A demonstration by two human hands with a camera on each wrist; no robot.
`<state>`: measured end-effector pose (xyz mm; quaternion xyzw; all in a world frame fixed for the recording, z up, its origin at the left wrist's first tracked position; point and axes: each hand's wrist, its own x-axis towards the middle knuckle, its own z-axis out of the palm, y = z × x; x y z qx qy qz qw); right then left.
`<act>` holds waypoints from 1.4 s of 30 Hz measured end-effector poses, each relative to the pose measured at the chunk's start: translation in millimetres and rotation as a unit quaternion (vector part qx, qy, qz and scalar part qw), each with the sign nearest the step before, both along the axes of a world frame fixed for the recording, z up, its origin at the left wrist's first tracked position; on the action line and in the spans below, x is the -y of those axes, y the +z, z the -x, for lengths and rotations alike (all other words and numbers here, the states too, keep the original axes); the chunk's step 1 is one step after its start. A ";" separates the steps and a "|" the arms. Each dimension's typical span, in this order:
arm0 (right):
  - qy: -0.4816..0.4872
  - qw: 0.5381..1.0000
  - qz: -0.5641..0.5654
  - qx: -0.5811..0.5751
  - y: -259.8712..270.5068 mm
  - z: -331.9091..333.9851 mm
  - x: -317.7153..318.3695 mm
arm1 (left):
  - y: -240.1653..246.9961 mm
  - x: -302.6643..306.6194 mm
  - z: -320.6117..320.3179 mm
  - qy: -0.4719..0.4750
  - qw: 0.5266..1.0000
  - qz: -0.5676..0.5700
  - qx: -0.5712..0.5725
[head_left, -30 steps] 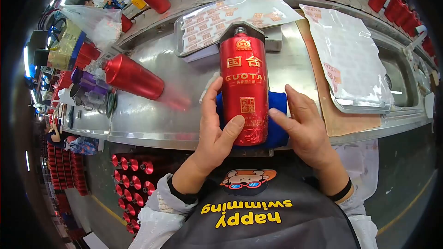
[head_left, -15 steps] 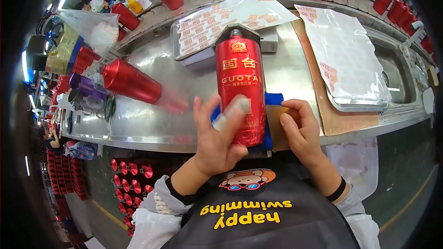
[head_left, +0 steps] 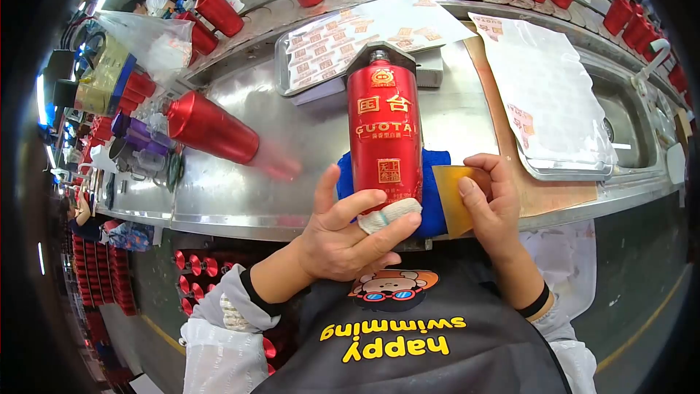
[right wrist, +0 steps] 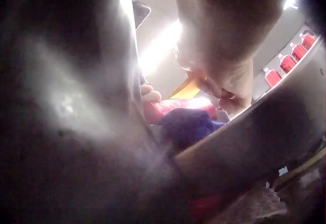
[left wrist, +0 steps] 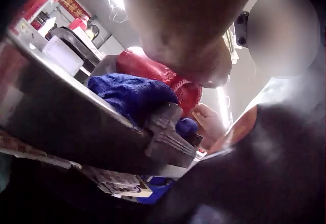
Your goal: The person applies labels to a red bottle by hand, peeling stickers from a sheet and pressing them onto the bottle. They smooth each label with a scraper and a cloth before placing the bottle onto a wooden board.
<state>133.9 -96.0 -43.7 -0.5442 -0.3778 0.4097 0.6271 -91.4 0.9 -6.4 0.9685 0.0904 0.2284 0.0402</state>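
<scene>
The red bottle [head_left: 385, 138] is laid on the blue cloth [head_left: 435, 197] at the bench [head_left: 292, 138] edge. Its base is steadied by the left hand [head_left: 343, 233] — fingers nearly straight, pressed across it. A yellow card [head_left: 453, 193] is pinched in the right hand [head_left: 492, 204] just beside it — smoothing of the label [head_left: 389, 170] is judged in hand, so the card edge should next be set flat on it.

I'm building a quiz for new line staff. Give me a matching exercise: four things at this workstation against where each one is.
Things:
1 red bottle
2 blue cloth
3 yellow card
4 label sheet

Places:
A pinched in the right hand
B on the metal tray
C spread under the bottle
D lying on its side on the cloth

Pairs: 1-D, 2-C, 3-A, 4-B
</scene>
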 end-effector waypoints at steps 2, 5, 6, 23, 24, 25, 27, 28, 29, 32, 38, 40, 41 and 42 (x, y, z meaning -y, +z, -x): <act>-0.010 1.000 0.004 0.028 -4.5 -2.9 -0.7 | -1.3 -5.5 2.1 0.001 1.000 0.000 0.016; 0.001 0.998 0.010 0.066 4.8 -2.2 -1.6 | -0.3 -31.0 -8.6 -0.006 1.000 -0.002 0.029; 0.007 0.997 0.010 0.078 9.2 -2.1 -2.5 | 0.5 -35.9 -11.0 -0.008 0.999 -0.004 0.036; 0.105 0.972 -0.032 0.206 57.6 2.3 -54.5 | -21.2 7.4 16.8 0.174 0.955 0.174 0.168; 0.094 0.975 -0.027 0.198 50.9 5.0 -51.8 | -20.4 6.3 14.7 0.185 0.944 0.202 0.186; 0.018 0.966 -0.040 0.255 37.5 1.9 -51.1 | -25.0 4.2 17.8 0.193 0.943 0.206 0.178; -0.043 0.964 -0.011 0.262 30.7 -4.1 -43.6 | -29.6 7.4 0.3 0.186 0.860 0.402 0.254; -0.019 0.952 -0.037 0.304 25.9 -6.2 -40.3 | -30.3 6.5 -6.4 0.178 0.803 0.492 0.286; 0.005 0.936 -0.063 0.345 17.9 -9.2 -37.3 | -30.1 1.6 -8.0 0.170 0.786 0.543 0.243; 0.065 0.948 -0.041 0.310 11.6 -1.2 -29.8 | -27.8 -5.1 -22.4 0.140 0.788 0.556 0.225; 0.097 0.940 -0.024 0.327 25.0 20.1 -35.5 | -27.2 -4.3 -21.2 0.123 0.773 0.579 0.227; 0.124 0.950 -0.020 0.287 13.8 13.5 -39.1 | -25.6 -4.7 -21.2 0.118 0.769 0.587 0.224; 0.135 0.954 -0.020 0.268 11.3 11.6 -39.7 | -25.6 -5.0 -21.1 0.115 0.768 0.589 0.222; 0.145 0.957 -0.020 0.250 9.5 10.2 -39.9 | -25.2 -4.9 -21.2 0.111 0.767 0.592 0.220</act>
